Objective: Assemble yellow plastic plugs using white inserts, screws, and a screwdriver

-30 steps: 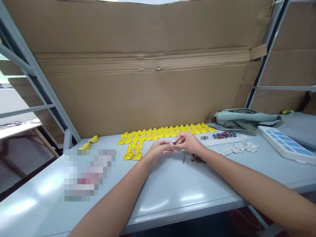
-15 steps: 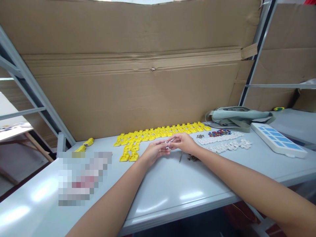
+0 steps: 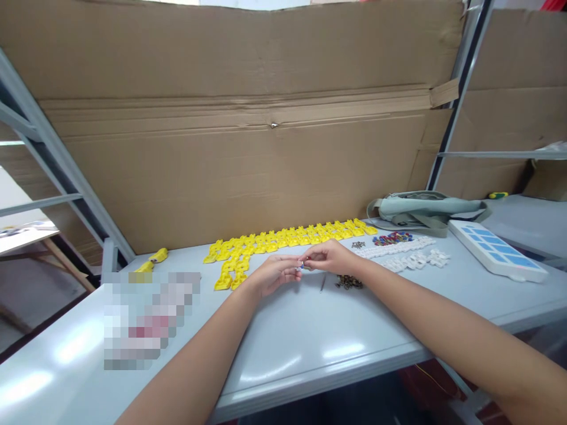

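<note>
1. Two hands: left hand [image 3: 270, 275], right hand [image 3: 331, 257], pinching one small part [image 3: 301, 265] between them.
2. Yellow plastic pieces [image 3: 283, 239]: too many to count exactly, several dozen in rows.
3. Two stray yellow pieces [image 3: 153, 261] at the left.
4. One grey bag [image 3: 425, 209].
5. One blue-and-white tray [image 3: 498, 251].
6. One pile of dark screws [image 3: 349, 282].

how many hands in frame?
2. Left hand and right hand meet over the table, pinching a small part between them. No other person's hands are visible.
</note>
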Demonstrator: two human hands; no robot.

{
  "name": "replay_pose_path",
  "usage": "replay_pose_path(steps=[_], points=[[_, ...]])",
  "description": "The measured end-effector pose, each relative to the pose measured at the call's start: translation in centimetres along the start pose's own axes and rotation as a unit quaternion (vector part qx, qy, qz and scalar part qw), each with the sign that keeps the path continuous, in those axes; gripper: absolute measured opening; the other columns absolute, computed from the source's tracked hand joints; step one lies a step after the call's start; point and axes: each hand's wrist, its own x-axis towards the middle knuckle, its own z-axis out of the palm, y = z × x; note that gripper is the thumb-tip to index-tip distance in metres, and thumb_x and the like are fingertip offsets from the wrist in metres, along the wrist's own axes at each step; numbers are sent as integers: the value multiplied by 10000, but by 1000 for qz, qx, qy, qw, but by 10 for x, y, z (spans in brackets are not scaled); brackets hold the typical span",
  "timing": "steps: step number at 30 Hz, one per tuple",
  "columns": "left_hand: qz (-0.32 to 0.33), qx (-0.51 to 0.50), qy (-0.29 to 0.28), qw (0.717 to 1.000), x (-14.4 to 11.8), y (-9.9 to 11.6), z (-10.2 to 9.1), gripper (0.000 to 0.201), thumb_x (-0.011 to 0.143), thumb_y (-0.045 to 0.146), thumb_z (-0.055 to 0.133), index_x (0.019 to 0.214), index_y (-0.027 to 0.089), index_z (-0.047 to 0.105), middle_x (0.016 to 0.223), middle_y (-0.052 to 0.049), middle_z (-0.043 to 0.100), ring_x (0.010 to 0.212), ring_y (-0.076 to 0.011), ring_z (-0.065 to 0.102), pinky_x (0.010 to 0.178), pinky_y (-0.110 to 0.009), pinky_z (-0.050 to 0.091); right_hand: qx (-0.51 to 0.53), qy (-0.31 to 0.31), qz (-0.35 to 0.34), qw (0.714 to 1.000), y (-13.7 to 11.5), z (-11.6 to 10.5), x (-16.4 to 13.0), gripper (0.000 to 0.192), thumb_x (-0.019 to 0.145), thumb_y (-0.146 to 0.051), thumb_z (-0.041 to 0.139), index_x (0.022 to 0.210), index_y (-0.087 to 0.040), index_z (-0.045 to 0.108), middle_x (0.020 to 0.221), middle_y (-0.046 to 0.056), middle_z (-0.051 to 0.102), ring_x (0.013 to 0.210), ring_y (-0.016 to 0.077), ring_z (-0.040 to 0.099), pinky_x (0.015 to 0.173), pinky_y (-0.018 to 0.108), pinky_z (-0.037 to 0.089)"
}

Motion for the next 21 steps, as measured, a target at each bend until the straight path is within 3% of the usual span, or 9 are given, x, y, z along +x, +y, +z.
replay_pose_path(steps=[6, 11, 16, 21], points=[[-43, -3, -29, 999, 0, -2, -4, 180, 637, 205, 733, 794, 129, 691, 696, -20, 621, 597, -84, 545, 634, -230, 437, -158, -36, -101, 982, -3, -5, -3, 201, 806, -213, 530, 928, -160, 682, 785, 38, 705, 640, 100, 609, 620, 199, 449], [-32, -31, -16, 999, -2, 1, 0, 176, 656, 205, 725, 804, 123, 680, 705, -14, 609, 628, -86, 550, 652, -227, 447, -206, -17, -85, 975, -12, -1, -1, 203, 812, -181, 509, 927, -163, 675, 823, 49, 703, 686, 109, 615, 640, 198, 435], [-24, -44, 29, 998, -3, 2, 3, 169, 672, 145, 697, 833, 124, 651, 785, -43, 631, 644, -106, 578, 671, -252, 468, -182, -24, 20, 983, -16, -27, -5, 203, 801, -237, 496, 892, -167, 663, 742, 28, 692, 632, 115, 613, 597, 208, 439], [-27, -34, 94, 995, -2, 2, 5, 168, 716, 89, 626, 882, 115, 628, 763, -54, 627, 585, -101, 571, 621, -250, 473, -94, -148, 184, 967, -4, -70, -24, 156, 685, -229, 554, 762, -170, 677, 614, 10, 673, 522, 135, 625, 502, 207, 451]])
